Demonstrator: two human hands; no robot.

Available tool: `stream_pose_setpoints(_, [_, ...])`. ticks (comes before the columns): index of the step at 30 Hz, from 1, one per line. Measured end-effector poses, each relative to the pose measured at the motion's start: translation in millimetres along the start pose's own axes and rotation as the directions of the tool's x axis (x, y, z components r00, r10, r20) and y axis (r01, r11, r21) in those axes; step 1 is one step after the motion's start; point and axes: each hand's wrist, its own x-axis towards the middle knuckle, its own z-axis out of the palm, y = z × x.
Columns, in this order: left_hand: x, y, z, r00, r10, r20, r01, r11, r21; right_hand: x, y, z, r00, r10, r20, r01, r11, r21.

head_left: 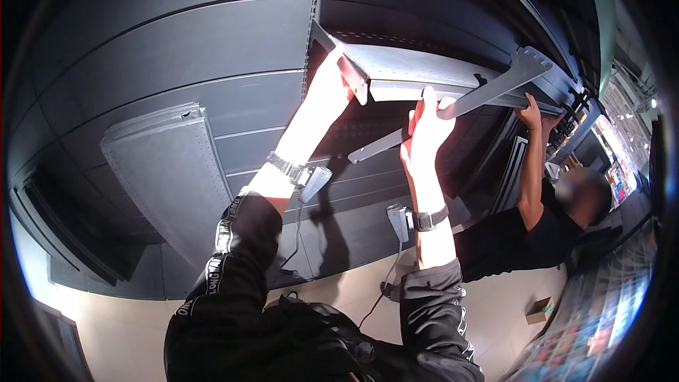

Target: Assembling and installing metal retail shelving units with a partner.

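Your two bare hands work at a long metal shelf [417,64] raised in front of a dark panelled wall [191,35], beside a slotted upright [312,0]. The shelf is pale gray where the light strikes it, with small holes dotted along its surface and a straight, folded front lip. A darker, wedge-shaped end bracket [358,85] stands at its left end, broad toward the wall and narrower toward you.

Your left hand [332,79] is closed on that end bracket, the skin bleached by glare. Your right hand [426,127] is wrapped around a loose bracket [488,93], a flat, dull-gray arm slanting across the shelf's front. Its slim end, pierced by a hole, points low and left; its wide, notched head, also holed, sits high and right. Your right fingertips reach the shelf's lip, though whether they touch it you cannot tell from this angle.

Farther right, a co-worker [523,237] in black lifts both arms, one hand [528,114] at the shelf's far end. To your left, a stack of gray metal panels [163,170] leans against the wall.
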Motion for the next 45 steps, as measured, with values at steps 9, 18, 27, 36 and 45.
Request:
stream_pose_setpoints(9, [19, -22, -49, 0.932, 0.246, 0.265, -0.326, 0.889, 0.322, -5, -7, -1, 0.998, -0.009, 0.059, 0.005, 0.997, 0.078])
stream_pose_setpoints(18, [10, -26, -37, 0.937, 0.308, 0.168, -0.343, 0.903, 0.259, -2, -8, 4, 0.997, -0.058, 0.041, 0.056, 0.997, 0.058])
stream_pose_setpoints(27, [-3, -14, -19, 0.94, 0.3, 0.164, -0.318, 0.942, 0.103, -4, -7, 3, 0.997, -0.051, 0.051, 0.045, 0.993, 0.113])
stream_pose_setpoints(36, [-25, -7, -5, 0.793, 0.592, 0.141, -0.597, 0.71, 0.375, -5, -12, 7, 0.999, -0.028, -0.02, 0.028, 1.0, 0.0])
stream_pose_setpoints(45, [25, -15, 4, 0.994, 0.083, 0.065, -0.055, 0.936, -0.349, 12, -25, 7, 0.966, -0.193, 0.17, 0.182, 0.98, 0.077])
